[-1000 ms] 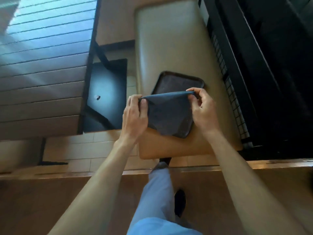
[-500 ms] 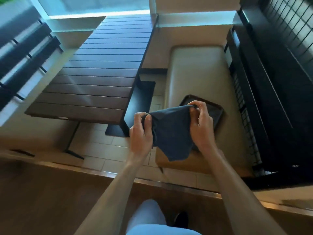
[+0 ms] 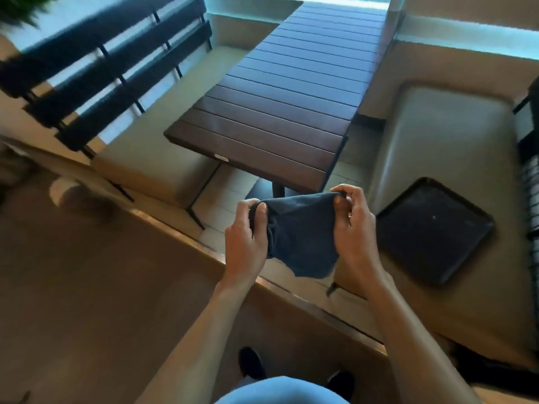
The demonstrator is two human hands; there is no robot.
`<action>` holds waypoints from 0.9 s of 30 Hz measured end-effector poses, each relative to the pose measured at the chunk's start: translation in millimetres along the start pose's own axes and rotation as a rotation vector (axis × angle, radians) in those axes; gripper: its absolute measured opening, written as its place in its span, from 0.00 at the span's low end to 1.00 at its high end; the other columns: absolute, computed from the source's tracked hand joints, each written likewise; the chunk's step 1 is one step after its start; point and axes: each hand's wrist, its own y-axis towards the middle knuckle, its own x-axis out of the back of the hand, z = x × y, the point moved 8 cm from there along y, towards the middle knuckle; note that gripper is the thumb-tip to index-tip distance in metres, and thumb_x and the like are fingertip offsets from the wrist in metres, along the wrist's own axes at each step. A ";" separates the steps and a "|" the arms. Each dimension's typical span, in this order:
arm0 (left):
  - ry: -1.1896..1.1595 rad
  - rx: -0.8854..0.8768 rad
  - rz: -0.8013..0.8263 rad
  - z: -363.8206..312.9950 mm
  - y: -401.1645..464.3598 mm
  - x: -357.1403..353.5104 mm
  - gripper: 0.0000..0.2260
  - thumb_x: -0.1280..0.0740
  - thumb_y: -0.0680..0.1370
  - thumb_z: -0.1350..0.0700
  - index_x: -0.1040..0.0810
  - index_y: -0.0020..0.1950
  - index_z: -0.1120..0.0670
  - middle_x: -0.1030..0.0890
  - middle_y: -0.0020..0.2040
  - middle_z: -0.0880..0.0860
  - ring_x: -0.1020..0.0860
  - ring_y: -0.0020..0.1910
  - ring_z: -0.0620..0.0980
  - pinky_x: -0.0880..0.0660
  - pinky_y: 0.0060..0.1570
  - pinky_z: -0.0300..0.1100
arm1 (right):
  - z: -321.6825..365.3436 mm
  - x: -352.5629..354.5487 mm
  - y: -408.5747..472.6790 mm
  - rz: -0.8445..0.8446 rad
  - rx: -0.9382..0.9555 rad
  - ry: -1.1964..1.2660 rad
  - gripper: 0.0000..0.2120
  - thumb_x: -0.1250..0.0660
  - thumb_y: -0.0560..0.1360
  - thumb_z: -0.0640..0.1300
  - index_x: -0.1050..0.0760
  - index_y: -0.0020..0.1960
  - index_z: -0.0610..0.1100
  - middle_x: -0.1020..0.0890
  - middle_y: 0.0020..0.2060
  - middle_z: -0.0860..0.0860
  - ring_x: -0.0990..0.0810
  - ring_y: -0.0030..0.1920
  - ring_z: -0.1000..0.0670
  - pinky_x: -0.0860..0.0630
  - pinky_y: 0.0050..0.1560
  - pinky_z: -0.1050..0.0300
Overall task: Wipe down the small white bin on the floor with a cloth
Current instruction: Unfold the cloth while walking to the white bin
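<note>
1. Since the earlier frame your view has swung left: the tray point(image 3: 433, 230) now lies clear of the cloth, at centre right
2. At far left, a blurred white object point(image 3: 62, 190) sits on the floor; you cannot tell whether it is the bin
3. Your left hand point(image 3: 246, 239) grips the dark cloth point(image 3: 300, 237) at mid-frame
4. Your right hand point(image 3: 354, 228) pinches its top right edge, below the slatted table point(image 3: 280, 91)

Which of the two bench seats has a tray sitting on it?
The cushioned bench on the right, beside the slatted table. A dark tray lies on its near end; the bench on the left carries nothing visible.
</note>
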 end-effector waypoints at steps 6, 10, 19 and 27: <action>0.045 0.066 -0.153 70.9 17.4 105.0 0.12 0.40 0.84 0.43 0.24 0.57 0.49 0.18 0.48 0.44 0.20 0.49 0.38 0.29 0.46 0.24 | 27.4 -124.9 -8.8 0.091 0.006 0.000 0.08 0.41 0.86 0.45 0.26 0.63 0.48 0.20 0.45 0.60 0.21 0.47 0.66 0.27 0.42 0.74; 0.094 0.138 -0.226 114.5 19.3 161.5 0.07 0.38 0.85 0.47 0.22 0.55 0.49 0.19 0.47 0.41 0.20 0.48 0.38 0.29 0.47 0.27 | 34.4 -196.7 -16.9 0.186 -0.011 0.020 0.08 0.41 0.86 0.46 0.26 0.62 0.50 0.20 0.46 0.60 0.21 0.48 0.64 0.27 0.42 0.73; 0.262 0.273 -0.460 176.5 28.7 264.0 0.07 0.34 0.84 0.53 0.19 0.55 0.55 0.23 0.49 0.49 0.25 0.48 0.33 0.32 0.49 0.24 | 63.9 -349.7 -21.5 0.485 0.092 -0.004 0.08 0.42 0.86 0.46 0.29 0.63 0.53 0.19 0.51 0.53 0.18 0.49 0.56 0.20 0.39 0.62; 0.292 0.326 -0.607 229.8 77.3 347.2 0.07 0.35 0.84 0.53 0.20 0.55 0.55 0.20 0.50 0.48 0.21 0.50 0.43 0.26 0.50 0.33 | 104.8 -476.8 11.6 0.628 0.192 0.053 0.10 0.40 0.84 0.42 0.29 0.64 0.52 0.24 0.50 0.64 0.20 0.52 0.62 0.19 0.42 0.67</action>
